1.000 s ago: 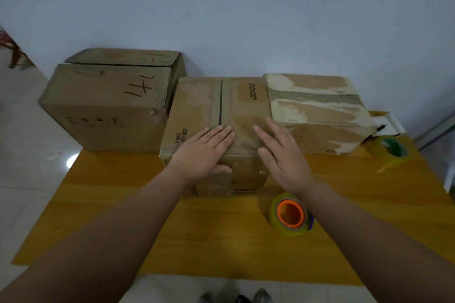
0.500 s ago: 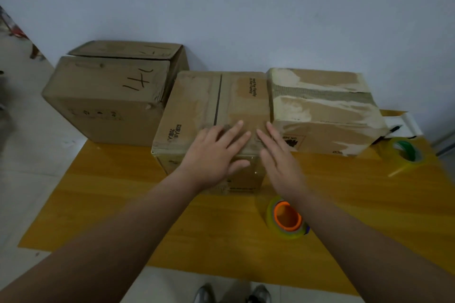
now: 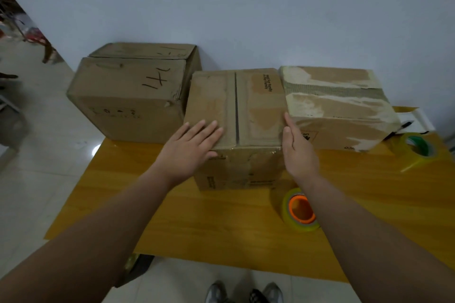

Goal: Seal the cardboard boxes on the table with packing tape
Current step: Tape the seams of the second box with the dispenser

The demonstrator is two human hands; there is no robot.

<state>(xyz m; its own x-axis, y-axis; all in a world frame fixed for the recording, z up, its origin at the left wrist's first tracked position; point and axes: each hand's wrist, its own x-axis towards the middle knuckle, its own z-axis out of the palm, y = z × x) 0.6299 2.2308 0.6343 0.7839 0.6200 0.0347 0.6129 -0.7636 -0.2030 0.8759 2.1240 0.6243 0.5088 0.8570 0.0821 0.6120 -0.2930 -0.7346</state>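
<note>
1. Nearest to us, a pair of grey shoes (image 3: 242, 293) stands on a pale, glossy tiled floor (image 3: 37, 179) that runs off to the left.
2. Above them lies the counter (image 3: 221, 224), a smooth yellow-orange surface with a wood-grain pattern and a straight front edge.
3. On it, just under the right forearm, we see a roll of yellowish clear tape with an orange core (image 3: 299, 209), a short cylinder tilted toward us.
4. The left hand (image 3: 190, 146) lies flat, fingers straight and together, on the left top flap of the middle box (image 3: 246, 110), near its front edge.
5. The right hand (image 3: 299, 150) is also flat, its straight fingers pressed along that box's upper right edge, in the gap beside the right box (image 3: 339, 106).
6. The middle box is worn brown cardboard; its two top flaps meet at a dark seam, and old glossy tape marks its front.
7. The right box is scuffed, with torn white patches and a band of old tape across its top.
8. The left box (image 3: 128, 96) is larger, with handwritten black strokes on top and a dented corner.
9. A second tape roll with a green core (image 3: 418, 149) sits at the far right.
10. Behind everything rises a plain, matte pale wall (image 3: 246, 7).
</note>
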